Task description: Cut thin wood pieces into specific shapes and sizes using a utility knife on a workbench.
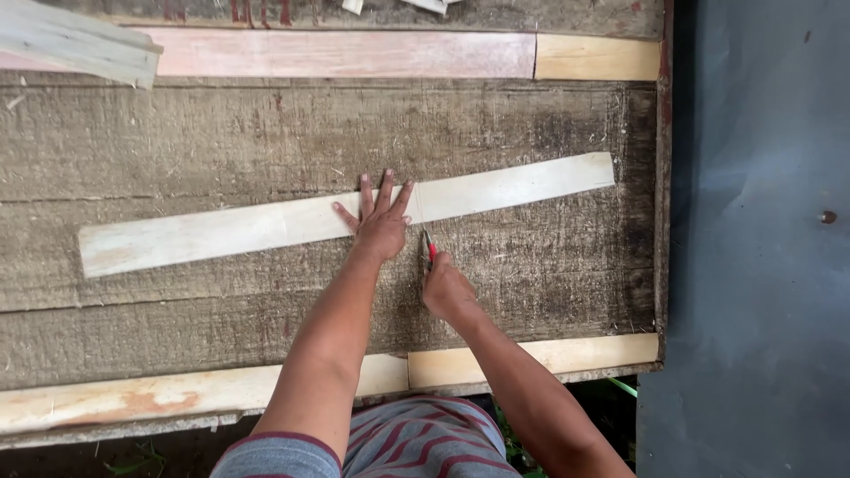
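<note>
A long thin pale wooden strip (221, 232) lies slanted across a rough grey wooden workbench (221, 142). My left hand (381, 217) presses flat on the strip near its middle, fingers spread. My right hand (445, 288) sits just below the strip and grips a small red-handled tool (429, 250), likely a knife or marker. The tool's tip points at the strip's lower edge, right beside my left thumb. The tip itself is too small to make out.
Pale wooden battens run along the bench's near edge (531, 354) and far edge (354, 55). Another plank end (80, 44) juts in at the top left. A dark grey floor (761, 265) lies to the right of the bench.
</note>
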